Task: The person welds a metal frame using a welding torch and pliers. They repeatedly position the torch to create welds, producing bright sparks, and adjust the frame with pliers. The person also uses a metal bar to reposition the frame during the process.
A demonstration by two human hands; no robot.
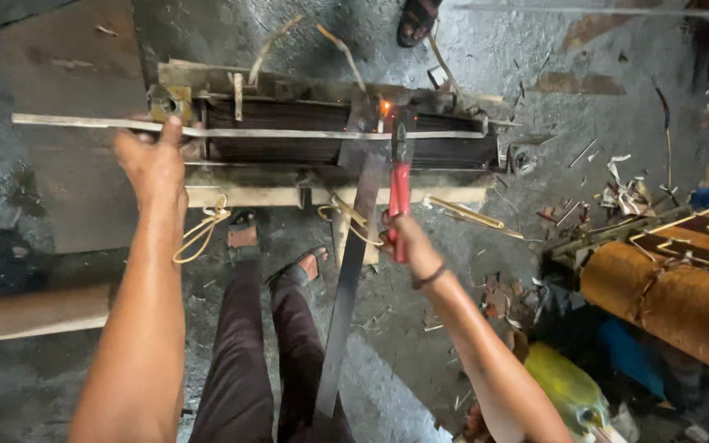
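Note:
My left hand (154, 162) grips a long thin metal strip (305, 132) that lies across a dark laminated metal core (289, 148) on the floor. My right hand (404, 236) holds a red-handled pliers-like tool (400, 184) whose dark jaws reach the strip near a small orange spark (385, 107). A long flat dark metal bar (351, 271) leans from the core down toward me between my arms. My legs and sandalled feet (305, 264) are below the core.
A copper-wound coil (666, 295) with metal pieces lies at right, beside a yellow container (564, 385). Yellow wire loops (203, 230) hang from the core's frame. Metal scraps litter the floor. Another person's sandalled foot (417, 18) is at the top.

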